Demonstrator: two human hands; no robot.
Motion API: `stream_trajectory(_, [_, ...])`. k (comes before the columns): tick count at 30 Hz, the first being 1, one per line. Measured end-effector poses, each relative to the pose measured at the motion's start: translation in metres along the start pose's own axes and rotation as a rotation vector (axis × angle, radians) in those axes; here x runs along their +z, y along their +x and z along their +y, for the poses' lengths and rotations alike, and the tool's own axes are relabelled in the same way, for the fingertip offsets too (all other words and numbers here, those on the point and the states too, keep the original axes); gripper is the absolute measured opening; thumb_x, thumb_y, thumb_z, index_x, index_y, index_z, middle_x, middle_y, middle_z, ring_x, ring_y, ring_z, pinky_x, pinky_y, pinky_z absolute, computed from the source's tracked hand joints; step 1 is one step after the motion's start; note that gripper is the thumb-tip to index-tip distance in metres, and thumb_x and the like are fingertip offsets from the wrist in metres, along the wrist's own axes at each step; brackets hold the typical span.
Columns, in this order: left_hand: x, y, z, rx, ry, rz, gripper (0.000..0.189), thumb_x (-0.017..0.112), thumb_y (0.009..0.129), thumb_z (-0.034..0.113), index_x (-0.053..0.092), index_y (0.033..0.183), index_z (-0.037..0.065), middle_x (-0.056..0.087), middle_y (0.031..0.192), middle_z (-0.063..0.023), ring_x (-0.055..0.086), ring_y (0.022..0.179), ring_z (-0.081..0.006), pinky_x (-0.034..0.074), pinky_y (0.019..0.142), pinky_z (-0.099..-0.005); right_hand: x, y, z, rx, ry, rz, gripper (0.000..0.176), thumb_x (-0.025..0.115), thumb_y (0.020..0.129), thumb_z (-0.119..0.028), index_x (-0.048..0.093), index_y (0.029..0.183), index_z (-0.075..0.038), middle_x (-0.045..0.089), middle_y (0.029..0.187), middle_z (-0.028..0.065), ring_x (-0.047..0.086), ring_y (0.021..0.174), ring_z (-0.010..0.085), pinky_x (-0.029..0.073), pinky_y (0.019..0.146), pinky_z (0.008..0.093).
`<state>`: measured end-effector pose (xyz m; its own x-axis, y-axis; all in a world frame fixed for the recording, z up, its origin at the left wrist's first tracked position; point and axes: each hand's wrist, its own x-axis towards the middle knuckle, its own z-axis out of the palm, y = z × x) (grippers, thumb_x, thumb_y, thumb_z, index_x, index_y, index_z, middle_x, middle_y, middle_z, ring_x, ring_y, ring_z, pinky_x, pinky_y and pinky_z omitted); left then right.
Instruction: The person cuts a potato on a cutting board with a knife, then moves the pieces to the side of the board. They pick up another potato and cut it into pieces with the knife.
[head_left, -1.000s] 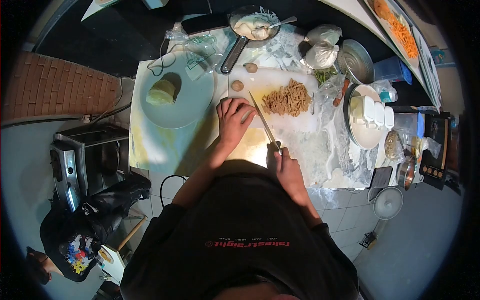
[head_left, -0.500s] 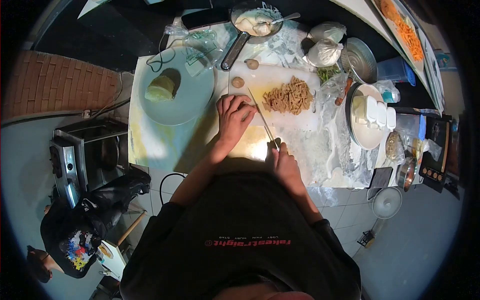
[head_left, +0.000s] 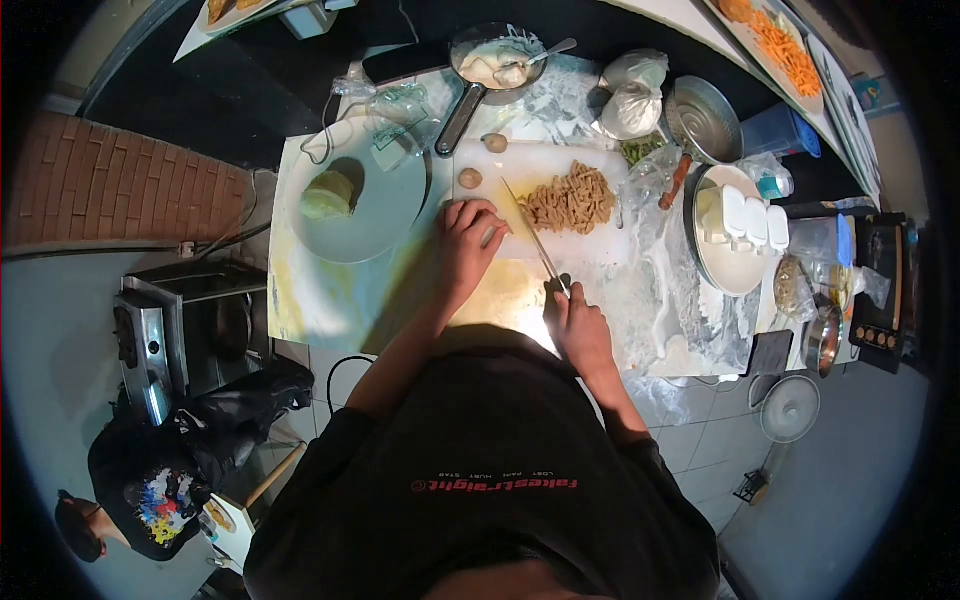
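Note:
My right hand (head_left: 584, 328) is closed around the handle of a kitchen knife (head_left: 535, 234), whose blade points away from me over the white cutting board (head_left: 600, 245). On the board's left edge, my left hand (head_left: 470, 240) rests with its fingers curled together, a little left of the blade. Whatever may be under those fingertips is hidden. A pile of brown strips (head_left: 570, 200), perhaps cut meat, lies just right of the blade. Two small round brownish pieces lie farther up the board: one piece (head_left: 470, 178) above my left hand, another piece (head_left: 495, 143) near the far edge.
Left of the board stands a pale plate (head_left: 385, 235) with a cabbage piece (head_left: 328, 195). A pan (head_left: 500, 65) with white batter and a spoon stands behind. To the right are plastic bags (head_left: 635, 95), a metal bowl (head_left: 705, 120) and white containers (head_left: 745, 215). A person (head_left: 150, 470) is at lower left.
My left hand has drawn slightly back from the blade, its fingers more curled. The knife and my right hand have shifted a little right. The whole view has moved slightly.

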<state>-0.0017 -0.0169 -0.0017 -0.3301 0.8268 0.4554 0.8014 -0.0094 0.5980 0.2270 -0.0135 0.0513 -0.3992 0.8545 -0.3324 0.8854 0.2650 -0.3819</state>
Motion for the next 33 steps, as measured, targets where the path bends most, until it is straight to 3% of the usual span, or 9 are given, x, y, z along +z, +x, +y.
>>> stream_trajectory(6, [-0.001,-0.001,0.0,0.012,-0.014,-0.003,0.014,0.08,0.075,0.011,0.069,0.083,0.013,0.064,0.099,0.0022,0.057,0.101,-0.0219,0.038,0.094,-0.0387,0.0,-0.005,-0.001,0.0,0.185,-0.003,0.039,0.05,0.105,-0.035,0.052,0.118,0.002,0.062,0.071,0.0349,0.062,0.071,0.0549,0.049,0.061,0.0611])
stream_trajectory(13, [-0.001,-0.002,-0.001,0.007,-0.038,0.018,0.013,0.08,0.076,0.01,0.07,0.084,0.013,0.065,0.098,0.0021,0.057,0.1,-0.0218,0.039,0.094,-0.038,0.005,-0.005,0.0,-0.093,0.162,-0.015,0.037,0.046,0.107,-0.033,0.051,0.117,0.002,0.065,0.074,0.0313,0.064,0.071,0.0526,0.052,0.06,0.0594])
stream_trajectory(21, [0.002,-0.003,-0.004,0.026,-0.021,0.038,0.014,0.08,0.075,0.011,0.07,0.083,0.013,0.064,0.097,0.0025,0.055,0.097,-0.0213,0.038,0.092,-0.0382,-0.005,-0.004,-0.014,-0.022,0.212,-0.123,0.034,0.045,0.107,-0.032,0.05,0.114,0.001,0.065,0.081,0.0345,0.063,0.076,0.0542,0.051,0.064,0.0604])
stream_trajectory(33, [0.003,-0.004,-0.006,-0.009,-0.03,0.032,0.014,0.08,0.074,0.01,0.07,0.083,0.013,0.064,0.099,0.0037,0.055,0.1,-0.021,0.037,0.094,-0.0389,0.009,0.003,-0.015,-0.006,0.089,-0.111,0.036,0.044,0.107,-0.033,0.046,0.122,0.0,0.066,0.076,0.0332,0.065,0.073,0.0532,0.053,0.063,0.0601])
